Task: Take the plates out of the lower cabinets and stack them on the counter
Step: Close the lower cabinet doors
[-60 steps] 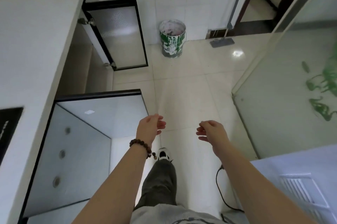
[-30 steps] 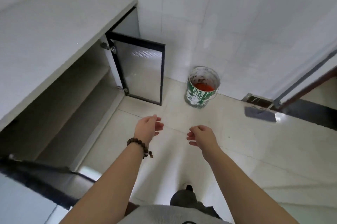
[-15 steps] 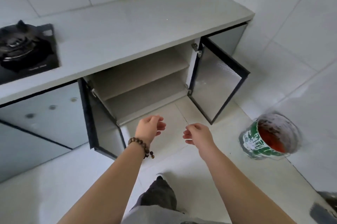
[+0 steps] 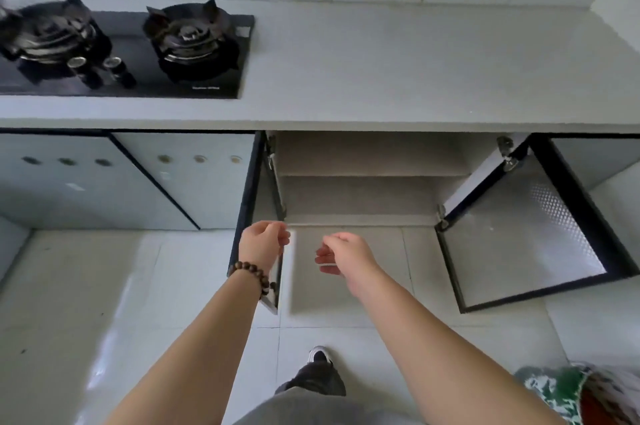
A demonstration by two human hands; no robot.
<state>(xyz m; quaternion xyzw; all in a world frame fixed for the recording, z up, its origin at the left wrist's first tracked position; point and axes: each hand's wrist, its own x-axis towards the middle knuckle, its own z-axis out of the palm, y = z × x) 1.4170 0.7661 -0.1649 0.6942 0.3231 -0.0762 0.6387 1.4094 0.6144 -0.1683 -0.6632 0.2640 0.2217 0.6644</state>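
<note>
The step in hand looks like the search and reach: the person stands facing the open lower cabinet with pale beige shelves [image 4: 363, 196], and neither hand has anything in it. The left hand [image 4: 265, 244], with a brown bead bracelet [image 4: 254, 274] at its wrist, hangs in front of the edge-on black-framed left door [image 4: 247, 203], fingers loosely curled round nothing; whether it touches the door I cannot tell. The right hand [image 4: 346, 255] hovers just beside it over the floor tiles, fingers likewise loosely bent and empty. No plates show anywhere: the visible fronts of both shelves carry none, and the depth under the pale grey stone counter [image 4: 415, 61] is hidden, so the next move probably calls for crouching to look further in, or trying the closed pale glass doors [image 4: 138, 178] to the left. The counter has a broad bare stretch right of the black two-burner gas hob [image 4: 121, 50] for stacking. The right door with its patterned metal lining [image 4: 519, 234] swings wide into the floor space, and a green and white paint bucket [image 4: 571, 393] sits near the right foot, both worth minding when stepping back
</note>
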